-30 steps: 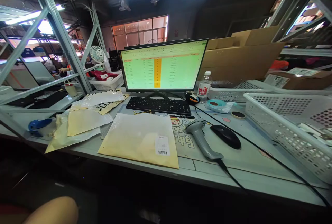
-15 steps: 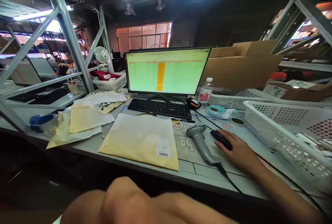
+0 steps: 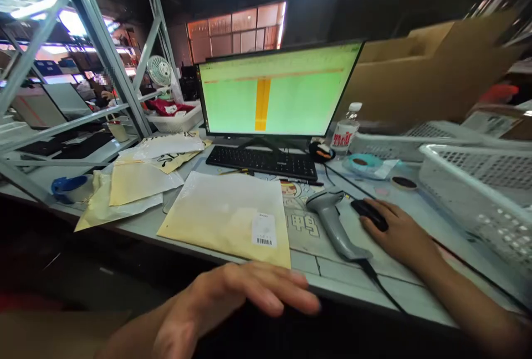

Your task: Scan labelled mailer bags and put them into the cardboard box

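Fingers of right hand [image 3: 403, 237] curl over black computer mouse [image 3: 368, 214], right of handheld barcode scanner [image 3: 336, 229]; left hand [image 3: 224, 291], fingers slightly apart, looks empty, nearer than labelled envelope [image 3: 220, 212]. Mouse likely light, rigid, smooth-sliding; take by its sides. Envelope likely pliable.

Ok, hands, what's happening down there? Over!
Right hand on black mouse. Left hand open, near desk edge. Gray scanner beside mouse, might crowd it.

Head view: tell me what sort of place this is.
Probably a warehouse or shipping workstation: a handheld scanner and a large envelope with a barcode label lie on the desk, and metal racking stands at the left.
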Available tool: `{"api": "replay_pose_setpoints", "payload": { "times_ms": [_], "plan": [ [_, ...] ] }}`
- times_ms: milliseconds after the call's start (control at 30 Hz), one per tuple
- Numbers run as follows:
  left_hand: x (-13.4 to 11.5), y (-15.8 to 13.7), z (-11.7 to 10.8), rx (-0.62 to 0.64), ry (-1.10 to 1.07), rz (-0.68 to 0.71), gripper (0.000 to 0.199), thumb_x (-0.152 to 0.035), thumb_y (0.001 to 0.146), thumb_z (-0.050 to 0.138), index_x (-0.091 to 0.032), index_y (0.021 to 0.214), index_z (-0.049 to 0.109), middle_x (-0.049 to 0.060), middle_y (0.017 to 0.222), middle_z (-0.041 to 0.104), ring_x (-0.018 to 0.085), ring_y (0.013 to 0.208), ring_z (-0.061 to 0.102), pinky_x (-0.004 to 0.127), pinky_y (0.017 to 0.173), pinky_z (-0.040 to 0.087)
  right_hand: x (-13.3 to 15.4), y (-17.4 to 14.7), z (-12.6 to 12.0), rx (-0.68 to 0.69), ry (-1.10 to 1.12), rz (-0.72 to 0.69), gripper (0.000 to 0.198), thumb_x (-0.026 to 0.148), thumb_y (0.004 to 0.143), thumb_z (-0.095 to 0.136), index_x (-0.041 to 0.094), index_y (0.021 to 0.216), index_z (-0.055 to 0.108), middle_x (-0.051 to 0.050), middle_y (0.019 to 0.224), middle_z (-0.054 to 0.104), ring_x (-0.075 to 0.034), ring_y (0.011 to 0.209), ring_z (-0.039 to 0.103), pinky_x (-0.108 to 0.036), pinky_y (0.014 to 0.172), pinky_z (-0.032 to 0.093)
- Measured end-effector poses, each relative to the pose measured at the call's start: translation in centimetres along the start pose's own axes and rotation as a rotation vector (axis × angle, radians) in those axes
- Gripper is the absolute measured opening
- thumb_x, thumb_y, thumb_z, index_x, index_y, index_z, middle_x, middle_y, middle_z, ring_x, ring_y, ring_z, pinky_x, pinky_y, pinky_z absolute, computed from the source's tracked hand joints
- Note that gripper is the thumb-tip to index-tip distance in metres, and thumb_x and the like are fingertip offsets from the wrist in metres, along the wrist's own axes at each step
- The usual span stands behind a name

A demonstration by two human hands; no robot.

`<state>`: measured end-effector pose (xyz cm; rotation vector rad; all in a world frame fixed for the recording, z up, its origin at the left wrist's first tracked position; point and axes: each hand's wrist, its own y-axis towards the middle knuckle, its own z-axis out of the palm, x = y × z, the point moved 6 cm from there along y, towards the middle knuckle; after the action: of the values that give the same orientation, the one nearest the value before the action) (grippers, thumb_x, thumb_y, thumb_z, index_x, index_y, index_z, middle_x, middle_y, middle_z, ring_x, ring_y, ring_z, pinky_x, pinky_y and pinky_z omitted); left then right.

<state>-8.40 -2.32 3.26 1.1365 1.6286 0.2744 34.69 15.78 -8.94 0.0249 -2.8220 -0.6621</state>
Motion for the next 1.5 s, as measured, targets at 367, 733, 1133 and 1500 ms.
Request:
{"api": "replay_pose_setpoints", "payload": {
  "times_ms": [367, 733, 1133, 1500],
  "plan": [
    [8.3, -7.9, 5.1, -0.092, 0.013, -0.393, 0.038, -0.041, 0.109, 0.063, -0.021, 0.142, 0.062, 0.005, 0.096, 0.074, 0.017, 0.087, 0.071, 0.028, 0.085, 0.059, 1.7, -0.7, -0.5, 0.067, -0.053, 0.054, 0.066, 0.056, 0.105, 0.045, 0.011, 0.15, 0.059, -0.022, 0.149, 0.058, -0.031, 0.136, 0.055, -0.043, 0.118, 0.043],
    [9.1, 0.0, 3.6, -0.096, 0.025, -0.105, 0.019, -0.03, 0.109, 0.059, -0.015, 0.11, 0.07, 0.005, 0.082, 0.073, 0.017, 0.072, 0.068, 0.028, 0.07, 0.054, 2.3, -1.2, -1.1, 0.052, -0.001, 0.091, 0.065, 0.058, 0.104, 0.048, 0.014, 0.151, 0.059, -0.02, 0.152, 0.057, -0.033, 0.142, 0.054, -0.046, 0.12, 0.043],
    [10.8, 0.1, 2.5, -0.092, 0.261, -0.135, 0.013, -0.023, 0.105, 0.062, -0.016, 0.11, 0.07, 0.01, 0.099, 0.075, 0.024, 0.091, 0.07, 0.037, 0.081, 0.056, 1.5, -1.0, -0.4, 0.035, -0.017, 0.063, 0.067, 0.059, 0.103, 0.045, 0.014, 0.15, 0.06, -0.02, 0.152, 0.057, -0.033, 0.139, 0.055, -0.047, 0.121, 0.043],
    [14.9, -1.4, 5.2, -0.073, 0.5, 0.043, 0.017, -0.025, 0.099, 0.059, -0.022, 0.113, 0.068, 0.005, 0.111, 0.079, 0.027, 0.1, 0.077, 0.041, 0.082, 0.068, -1.9, -0.4, 0.9, -0.047, -0.013, -0.018, 0.059, 0.057, 0.099, 0.042, 0.024, 0.141, 0.066, -0.011, 0.144, 0.066, -0.033, 0.122, 0.07, -0.052, 0.102, 0.061]
  ]
}}
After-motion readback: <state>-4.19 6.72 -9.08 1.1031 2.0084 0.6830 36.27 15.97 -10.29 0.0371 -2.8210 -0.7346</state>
